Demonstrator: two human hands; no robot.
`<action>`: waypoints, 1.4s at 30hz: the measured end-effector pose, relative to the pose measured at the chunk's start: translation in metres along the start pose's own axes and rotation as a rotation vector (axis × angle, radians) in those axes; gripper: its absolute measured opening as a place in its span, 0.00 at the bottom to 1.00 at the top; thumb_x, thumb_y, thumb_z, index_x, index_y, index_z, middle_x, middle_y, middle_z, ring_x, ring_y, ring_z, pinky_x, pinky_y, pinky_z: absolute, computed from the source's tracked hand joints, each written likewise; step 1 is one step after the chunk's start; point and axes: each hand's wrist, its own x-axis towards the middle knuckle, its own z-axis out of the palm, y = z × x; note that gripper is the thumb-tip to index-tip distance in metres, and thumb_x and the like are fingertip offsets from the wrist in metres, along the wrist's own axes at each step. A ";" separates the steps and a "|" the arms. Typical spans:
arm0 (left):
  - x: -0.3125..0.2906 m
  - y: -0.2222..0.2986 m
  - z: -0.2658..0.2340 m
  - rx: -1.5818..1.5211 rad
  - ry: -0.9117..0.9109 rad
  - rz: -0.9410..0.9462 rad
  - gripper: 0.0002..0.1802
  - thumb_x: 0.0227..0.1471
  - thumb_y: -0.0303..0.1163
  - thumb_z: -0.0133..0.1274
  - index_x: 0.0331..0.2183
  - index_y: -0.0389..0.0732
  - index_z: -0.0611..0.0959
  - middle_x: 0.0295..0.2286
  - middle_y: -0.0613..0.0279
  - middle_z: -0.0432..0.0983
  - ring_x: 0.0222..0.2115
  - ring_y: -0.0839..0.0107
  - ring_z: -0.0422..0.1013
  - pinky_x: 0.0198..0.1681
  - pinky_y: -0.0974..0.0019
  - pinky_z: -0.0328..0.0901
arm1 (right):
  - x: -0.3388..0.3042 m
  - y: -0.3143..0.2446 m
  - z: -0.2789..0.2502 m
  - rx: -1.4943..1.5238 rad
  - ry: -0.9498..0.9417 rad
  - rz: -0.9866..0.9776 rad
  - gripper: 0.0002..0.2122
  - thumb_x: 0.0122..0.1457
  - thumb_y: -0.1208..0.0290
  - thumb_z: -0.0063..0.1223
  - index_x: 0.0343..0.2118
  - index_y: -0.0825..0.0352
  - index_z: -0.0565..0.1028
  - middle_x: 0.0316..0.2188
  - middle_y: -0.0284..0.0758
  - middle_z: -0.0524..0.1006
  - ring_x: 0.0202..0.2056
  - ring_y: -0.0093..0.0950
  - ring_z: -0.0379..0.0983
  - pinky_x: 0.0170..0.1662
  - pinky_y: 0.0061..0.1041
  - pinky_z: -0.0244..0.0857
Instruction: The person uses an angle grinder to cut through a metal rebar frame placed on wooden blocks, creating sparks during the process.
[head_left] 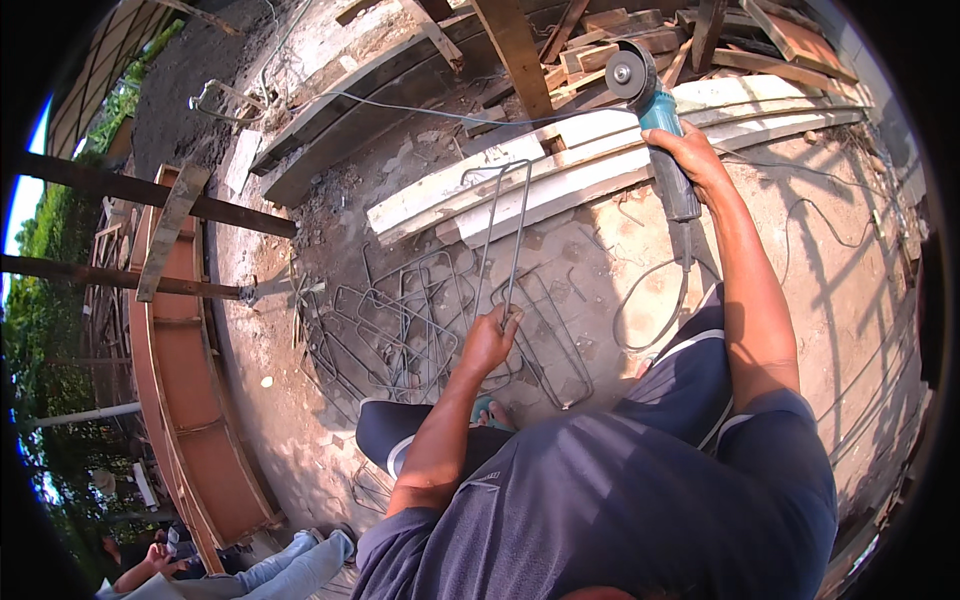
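Note:
My right hand is wrapped round the body of a teal and black angle grinder, raised out to the right. Its round disc points away from me, beside a metal guard, and the cord hangs from the lower end. In front of me, my left hand grips the near end of a bent steel rebar stirrup, a long narrow loop that stands out toward the white beams. Grinder and stirrup are apart. Several more rebar stirrups lie in a tangled heap on the ground by my left hand.
Long white-topped beams lie across the ground ahead, with scrap timber piled behind them. A dark cord loops near my right knee. Reddish formwork panels stand at the left. Another person's legs show at lower left.

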 end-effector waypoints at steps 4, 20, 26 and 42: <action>0.003 0.019 -0.024 -0.035 0.222 -0.015 0.11 0.62 0.33 0.55 0.41 0.36 0.83 0.24 0.49 0.78 0.26 0.60 0.74 0.32 0.59 0.67 | 0.000 -0.001 -0.002 0.021 -0.012 -0.022 0.23 0.53 0.58 0.66 0.45 0.70 0.75 0.28 0.33 0.76 0.26 0.22 0.73 0.28 0.25 0.68; -0.009 0.006 0.019 -0.352 0.072 -0.230 0.17 0.66 0.40 0.53 0.42 0.34 0.85 0.20 0.75 0.67 0.22 0.83 0.61 0.25 0.71 0.57 | -0.004 0.001 -0.003 -0.048 -0.011 -0.045 0.25 0.52 0.55 0.67 0.46 0.71 0.75 0.30 0.35 0.77 0.26 0.23 0.74 0.29 0.26 0.70; -0.030 0.035 0.017 -0.541 -0.077 -0.386 0.16 0.66 0.40 0.52 0.44 0.37 0.84 0.17 0.78 0.63 0.17 0.86 0.56 0.20 0.74 0.50 | 0.009 0.011 -0.020 -0.141 0.029 -0.095 0.28 0.51 0.52 0.68 0.46 0.72 0.76 0.30 0.36 0.78 0.25 0.24 0.75 0.28 0.27 0.70; -0.084 0.040 -0.191 -1.157 0.632 -0.274 0.24 0.69 0.41 0.48 0.57 0.33 0.72 0.18 0.76 0.50 0.16 0.84 0.49 0.18 0.76 0.46 | 0.048 0.046 -0.023 -0.531 -0.084 -0.194 0.29 0.53 0.51 0.65 0.50 0.71 0.76 0.35 0.37 0.79 0.34 0.27 0.73 0.41 0.28 0.67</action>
